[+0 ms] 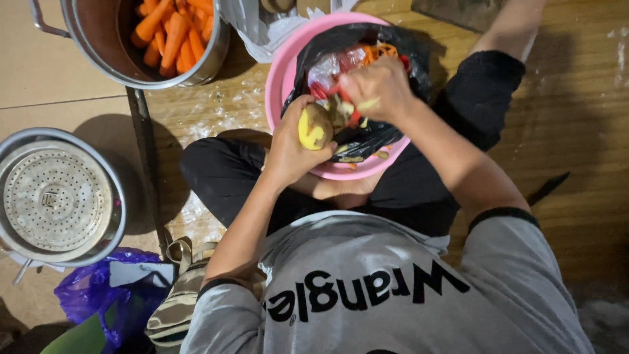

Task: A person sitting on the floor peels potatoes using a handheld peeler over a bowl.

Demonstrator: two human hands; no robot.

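My left hand [288,147] grips a half-peeled potato [316,126], its yellow flesh showing on one side. My right hand [377,85] holds a red-handled peeler [341,98] against the potato's upper side. Both hands work over a pink basin [278,72] lined with a black plastic bag [354,36] that holds orange and pale peelings. The basin rests on the floor between my legs in black trousers.
A steel pot [105,46] with several peeled carrots [173,33] stands at the top left. A second steel pot with a perforated insert [56,196] sits at the left. A blue plastic bag [98,295] and a striped sandal [177,308] lie at the lower left.
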